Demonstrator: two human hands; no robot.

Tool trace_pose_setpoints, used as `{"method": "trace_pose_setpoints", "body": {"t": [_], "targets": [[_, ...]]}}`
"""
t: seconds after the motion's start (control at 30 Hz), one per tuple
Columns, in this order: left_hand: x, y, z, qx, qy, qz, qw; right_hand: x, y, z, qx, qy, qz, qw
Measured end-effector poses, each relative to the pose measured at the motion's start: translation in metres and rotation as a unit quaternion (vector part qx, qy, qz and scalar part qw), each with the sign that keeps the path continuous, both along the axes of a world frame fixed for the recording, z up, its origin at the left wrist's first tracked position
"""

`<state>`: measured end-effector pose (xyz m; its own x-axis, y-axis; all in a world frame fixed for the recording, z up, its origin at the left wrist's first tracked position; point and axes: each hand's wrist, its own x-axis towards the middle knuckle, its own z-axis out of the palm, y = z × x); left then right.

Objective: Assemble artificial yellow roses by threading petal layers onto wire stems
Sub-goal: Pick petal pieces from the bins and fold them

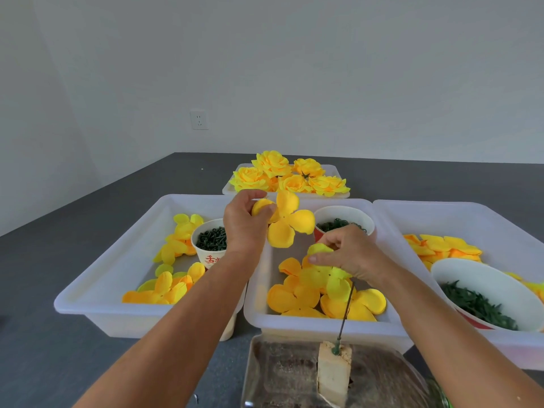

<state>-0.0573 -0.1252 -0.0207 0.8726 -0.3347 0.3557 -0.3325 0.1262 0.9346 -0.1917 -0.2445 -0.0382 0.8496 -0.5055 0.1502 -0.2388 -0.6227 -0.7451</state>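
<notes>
My left hand (244, 222) pinches one lobe of a yellow four-lobed petal layer (287, 222), held up above the middle tray (323, 323). My right hand (350, 253) grips a small yellow-green petal bundle (319, 248) at the top of a thin wire stem (346, 313). A lime petal (338, 285) hangs below that hand. The stem's foot is stuck in a pale foam block (334, 372) near the front edge. Loose orange-yellow petal layers (294, 295) lie in the middle tray under both hands.
Left tray (123, 260) holds petal layers and a paper cup of dark green parts (210, 242). A second cup (343, 222) stands behind my right hand. The right tray (459, 213) has petals and a bowl of green pieces (482, 295). Finished roses (287, 175) fill the far tray.
</notes>
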Motion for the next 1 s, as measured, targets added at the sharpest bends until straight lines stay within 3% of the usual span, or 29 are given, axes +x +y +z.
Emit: {"method": "trace_pose_setpoints", "body": {"t": [0.1, 0.3, 0.43, 0.73, 1.0], "targets": [[-0.002, -0.001, 0.001, -0.005, -0.01, -0.045, 0.999, -0.002, 0.007, 0.007, 0.084, -0.012, 0.02, 0.996], [-0.009, -0.001, 0.001, -0.014, -0.013, -0.177, 0.984, 0.001, 0.006, 0.012, 0.174, -0.134, -0.046, 0.975], [-0.012, -0.002, 0.001, 0.012, -0.013, -0.198, 0.98, 0.001, 0.002, 0.011, 0.241, -0.197, -0.057, 0.949], [-0.014, -0.001, 0.0, 0.119, -0.071, -0.239, 0.961, 0.002, 0.004, 0.004, 0.184, -0.194, -0.091, 0.959], [-0.011, 0.0, -0.001, 0.113, -0.082, -0.225, 0.964, 0.0, 0.002, 0.007, 0.265, -0.142, -0.029, 0.953]]}}
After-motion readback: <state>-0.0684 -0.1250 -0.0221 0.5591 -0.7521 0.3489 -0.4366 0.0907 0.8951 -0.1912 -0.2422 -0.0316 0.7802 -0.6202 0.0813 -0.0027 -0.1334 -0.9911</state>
